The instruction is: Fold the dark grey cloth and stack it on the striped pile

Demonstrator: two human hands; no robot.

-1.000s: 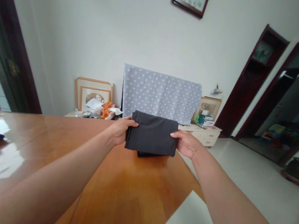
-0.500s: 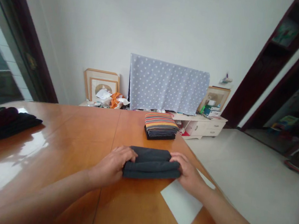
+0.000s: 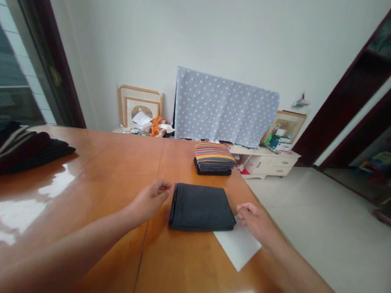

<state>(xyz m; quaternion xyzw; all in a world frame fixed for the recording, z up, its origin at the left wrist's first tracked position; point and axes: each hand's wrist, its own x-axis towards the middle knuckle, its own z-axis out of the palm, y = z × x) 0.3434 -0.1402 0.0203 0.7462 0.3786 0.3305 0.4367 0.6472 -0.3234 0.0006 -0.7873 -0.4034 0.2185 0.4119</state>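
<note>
A dark folded garment (image 3: 204, 208) lies flat on the brown wooden table, in a neat rectangle with layered edges along its left side. My left hand (image 3: 153, 199) is just off the garment's left edge, fingers curled in and nothing visible in them. To the right of the garment, my right hand (image 3: 253, 219) hovers with bent fingers, apart from the cloth and over a white sheet (image 3: 238, 247). Part of that sheet is hidden under the garment and my right hand. Beyond the garment sits a stack of folded clothes (image 3: 214, 156), with a striped piece on top.
At the far left of the table (image 3: 115, 165) lies a heap of dark clothes (image 3: 27, 149). Its right edge drops to a pale floor (image 3: 304, 193). Behind stand a low white cabinet (image 3: 268, 164), framed pictures (image 3: 139, 106) and a dotted grey cloth (image 3: 225, 107).
Both hands have let go of the dark garment and drawn apart to its sides. The garment, rolled up between them before, now lies flat with its top half turned over.
</note>
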